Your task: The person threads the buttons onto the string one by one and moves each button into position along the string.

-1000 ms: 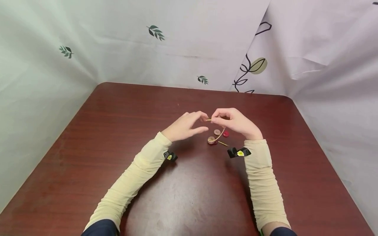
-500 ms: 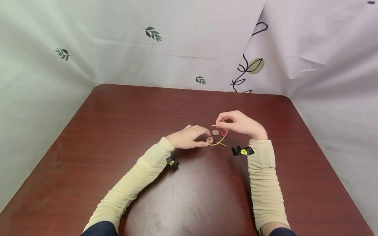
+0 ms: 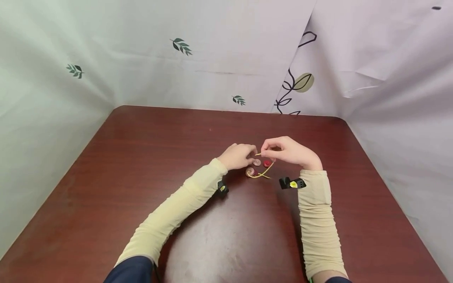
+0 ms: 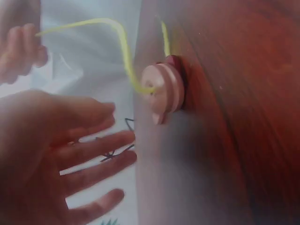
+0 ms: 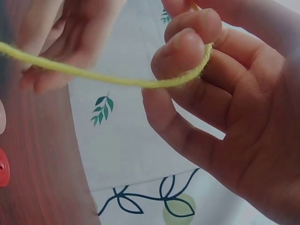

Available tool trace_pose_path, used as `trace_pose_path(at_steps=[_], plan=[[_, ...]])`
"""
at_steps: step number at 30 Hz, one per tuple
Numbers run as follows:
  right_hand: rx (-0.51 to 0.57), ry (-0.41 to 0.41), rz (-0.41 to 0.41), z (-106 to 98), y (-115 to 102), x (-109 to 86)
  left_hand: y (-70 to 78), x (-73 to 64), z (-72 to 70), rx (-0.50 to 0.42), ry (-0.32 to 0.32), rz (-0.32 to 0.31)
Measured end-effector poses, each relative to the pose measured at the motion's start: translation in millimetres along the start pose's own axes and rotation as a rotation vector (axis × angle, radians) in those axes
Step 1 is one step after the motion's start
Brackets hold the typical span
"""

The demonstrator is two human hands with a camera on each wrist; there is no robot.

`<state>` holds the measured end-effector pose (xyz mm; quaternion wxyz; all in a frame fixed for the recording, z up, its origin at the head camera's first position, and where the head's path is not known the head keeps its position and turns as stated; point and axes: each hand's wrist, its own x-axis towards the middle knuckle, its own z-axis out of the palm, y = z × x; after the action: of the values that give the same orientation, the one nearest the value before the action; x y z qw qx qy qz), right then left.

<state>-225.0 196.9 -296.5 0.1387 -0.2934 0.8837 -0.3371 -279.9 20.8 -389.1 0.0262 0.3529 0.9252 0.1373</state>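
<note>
My right hand (image 3: 291, 150) pinches a yellow cord (image 5: 84, 72) near one end, and a short tip sticks out toward my left hand (image 3: 240, 156). From there the cord sags to a small stack of buttons on the table, passing through a hole in the pink button (image 4: 153, 91) on top. A dark red button (image 4: 174, 62) shows beneath the pink ones, and the other cord end trails out past it. My left hand has its fingers spread and slightly bent, holding nothing. Its fingertips are right by a loose pink button (image 3: 257, 162).
A loose bright red button (image 3: 267, 163) lies to the right of the loose pink one. The brown wooden table (image 3: 170, 129) has a hanging white cloth (image 3: 141, 59) with leaf prints behind it. Small cameras are strapped to both wrists.
My left hand has left the cord tip, come down beside the threaded buttons, then moved right to the loose pink button. My right hand has shifted slightly right and down, still pinching the cord.
</note>
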Motion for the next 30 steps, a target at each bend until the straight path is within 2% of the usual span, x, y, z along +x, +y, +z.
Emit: trace_pose_path(at_steps=[4,8,12,16,21,26,30], plan=[[0.004,-0.01,0.012,1.4,0.2,2.1,0.8,13.0,7.8,-0.042,-0.053,-0.118],[0.0,-0.011,0.013,3.0,8.6,5.4,4.2,19.6,11.2,-0.063,-0.065,-0.181],[-0.015,-0.001,0.007,4.5,23.5,9.6,8.2,22.9,12.6,-0.052,-0.052,-0.193],[-0.024,-0.004,-0.016,5.1,32.4,12.3,10.7,24.4,13.4,-0.05,-0.064,-0.194],[-0.03,-0.011,-0.034,5.1,35.9,13.0,10.2,25.1,13.6,-0.058,-0.061,-0.19],[-0.037,-0.019,-0.01,5.3,35.6,11.9,6.4,23.1,11.9,-0.095,-0.064,-0.204],[-0.041,-0.014,0.018,7.4,34.3,12.1,1.2,15.8,6.7,-0.156,-0.025,-0.194]])
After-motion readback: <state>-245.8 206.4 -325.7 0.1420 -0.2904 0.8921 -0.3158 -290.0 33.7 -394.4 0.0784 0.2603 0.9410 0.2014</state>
